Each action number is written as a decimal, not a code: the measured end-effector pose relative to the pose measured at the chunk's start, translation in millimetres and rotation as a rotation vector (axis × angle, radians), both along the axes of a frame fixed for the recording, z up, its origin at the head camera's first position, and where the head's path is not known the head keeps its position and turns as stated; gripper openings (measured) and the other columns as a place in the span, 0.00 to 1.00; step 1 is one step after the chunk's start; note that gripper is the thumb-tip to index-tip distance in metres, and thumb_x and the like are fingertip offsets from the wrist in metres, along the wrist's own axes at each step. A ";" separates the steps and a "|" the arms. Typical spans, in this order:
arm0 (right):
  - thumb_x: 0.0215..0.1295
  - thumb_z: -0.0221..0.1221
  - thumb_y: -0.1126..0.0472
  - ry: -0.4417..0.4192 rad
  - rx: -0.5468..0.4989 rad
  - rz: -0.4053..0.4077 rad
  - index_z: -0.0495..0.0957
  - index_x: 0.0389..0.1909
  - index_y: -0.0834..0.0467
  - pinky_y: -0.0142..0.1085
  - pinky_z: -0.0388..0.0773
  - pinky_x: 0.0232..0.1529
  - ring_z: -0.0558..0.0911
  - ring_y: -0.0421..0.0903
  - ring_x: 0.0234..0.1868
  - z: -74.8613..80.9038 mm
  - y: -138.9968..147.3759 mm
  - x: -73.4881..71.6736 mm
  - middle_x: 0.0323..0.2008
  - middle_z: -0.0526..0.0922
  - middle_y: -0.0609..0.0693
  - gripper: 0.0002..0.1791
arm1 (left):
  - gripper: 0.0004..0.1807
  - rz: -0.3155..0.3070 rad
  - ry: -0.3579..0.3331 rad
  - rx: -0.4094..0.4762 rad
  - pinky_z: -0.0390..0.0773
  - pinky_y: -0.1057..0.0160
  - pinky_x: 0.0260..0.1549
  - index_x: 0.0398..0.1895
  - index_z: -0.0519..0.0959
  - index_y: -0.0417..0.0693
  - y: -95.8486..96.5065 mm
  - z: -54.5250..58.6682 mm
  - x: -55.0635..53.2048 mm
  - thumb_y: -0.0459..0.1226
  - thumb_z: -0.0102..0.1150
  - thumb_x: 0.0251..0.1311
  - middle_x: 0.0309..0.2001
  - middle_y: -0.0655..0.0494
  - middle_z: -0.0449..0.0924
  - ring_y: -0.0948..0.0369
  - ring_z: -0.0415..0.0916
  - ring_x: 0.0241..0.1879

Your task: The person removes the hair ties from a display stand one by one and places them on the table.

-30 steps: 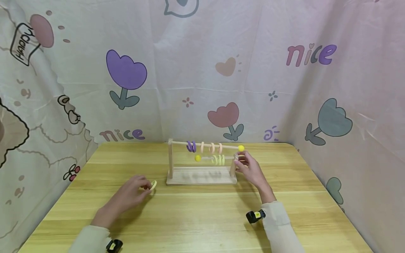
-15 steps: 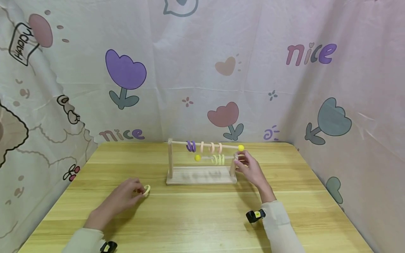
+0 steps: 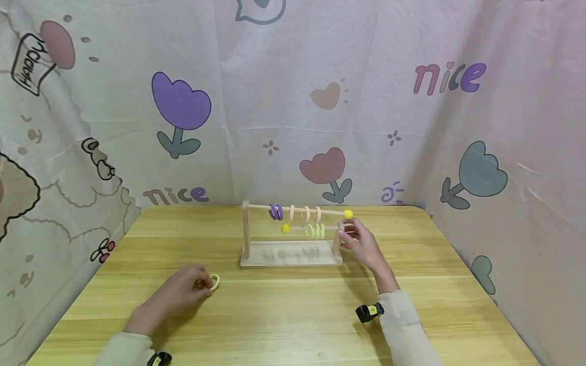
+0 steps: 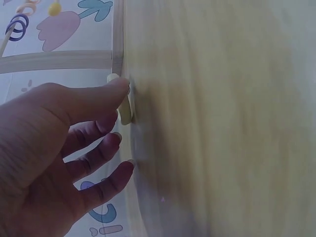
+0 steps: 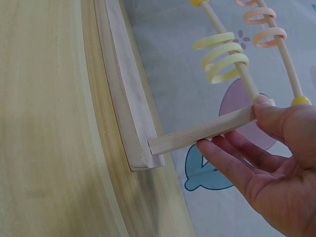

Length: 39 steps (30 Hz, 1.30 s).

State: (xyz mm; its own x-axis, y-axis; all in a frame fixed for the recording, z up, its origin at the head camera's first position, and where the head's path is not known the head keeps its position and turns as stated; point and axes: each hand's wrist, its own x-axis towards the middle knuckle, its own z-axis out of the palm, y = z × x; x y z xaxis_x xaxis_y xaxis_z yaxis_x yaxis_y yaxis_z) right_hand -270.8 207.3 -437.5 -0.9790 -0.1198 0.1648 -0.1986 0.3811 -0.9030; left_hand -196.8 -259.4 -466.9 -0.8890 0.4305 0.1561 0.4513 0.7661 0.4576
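1. The pale yellow ring (image 4: 126, 113) is in front of the wooden stand (image 3: 293, 261), on the person's side, off its left front corner and apart from it. Whether the ring's lower edge touches the counter (image 3: 293, 315), I cannot tell.
2. That ring sits at the tips of the left hand (image 3: 180, 290), pinched between thumb and index finger, so there is hardly any gap there beyond the ring itself. The other three fingers (image 4: 101, 153) are spaced apart, gently bent, and hold nothing.
3. At the stand's right end, the right hand (image 3: 363, 246) grips the short post (image 5: 207, 129) near its top: the thumb presses by the tip, the index finger lies against the opposite edge, and the rest curve in beside it. The opening between thumb and fingers is about the post's width.
4. From the short post a lower rod runs in toward the stand's middle, carrying pale yellow rings (image 5: 213, 40) and ending in a yellow ball (image 3: 286, 229).
5. From the tall post (image 3: 247, 231) at the stand's left end, an upper rod reaches across to another yellow ball (image 3: 348, 214) above the right end. Two purple rings (image 3: 273, 212) hang nearer the tall post, then three peach rings (image 3: 292, 213).
6. Behind the stand hangs a printed cloth (image 3: 256, 101) with tulips and the word "nice". Light sleeves (image 3: 405, 320) reach in from the front, on either side of the stand.
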 end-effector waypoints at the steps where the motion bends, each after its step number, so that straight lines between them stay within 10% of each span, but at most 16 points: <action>1: 0.77 0.56 0.64 -0.002 -0.003 -0.002 0.68 0.64 0.64 0.48 0.86 0.53 0.81 0.63 0.59 0.0 -0.1 -0.1 0.58 0.77 0.69 0.19 | 0.07 -0.005 0.001 0.003 0.73 0.71 0.30 0.30 0.86 0.55 0.1 -0.4 0.1 0.33 0.75 0.55 0.31 0.68 0.76 0.71 0.70 0.31; 22: 0.78 0.55 0.63 -0.007 -0.004 -0.006 0.68 0.64 0.63 0.48 0.86 0.53 0.80 0.63 0.59 -0.8 0.0 -0.5 0.59 0.77 0.69 0.19 | 0.06 0.005 -0.005 0.030 0.73 0.70 0.31 0.33 0.86 0.57 4.9 3.1 -1.7 0.35 0.73 0.59 0.31 0.70 0.77 0.71 0.70 0.32; 39: 0.78 0.56 0.64 -0.008 0.002 -0.008 0.69 0.64 0.63 0.46 0.87 0.52 0.81 0.62 0.59 0.6 -0.1 0.3 0.58 0.78 0.68 0.19 | 0.06 -0.073 0.118 0.185 0.81 0.67 0.34 0.39 0.87 0.50 42.8 18.6 -15.7 0.32 0.71 0.60 0.37 0.65 0.84 0.71 0.77 0.36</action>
State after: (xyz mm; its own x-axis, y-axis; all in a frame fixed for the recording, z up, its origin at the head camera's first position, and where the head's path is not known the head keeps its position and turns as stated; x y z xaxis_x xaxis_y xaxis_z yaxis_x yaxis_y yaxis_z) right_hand -270.4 207.1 -436.9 -0.9812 -0.1126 0.1566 -0.1883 0.3839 -0.9039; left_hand -212.5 -216.6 -448.3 -0.8276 0.4473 0.3392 0.5610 0.6375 0.5280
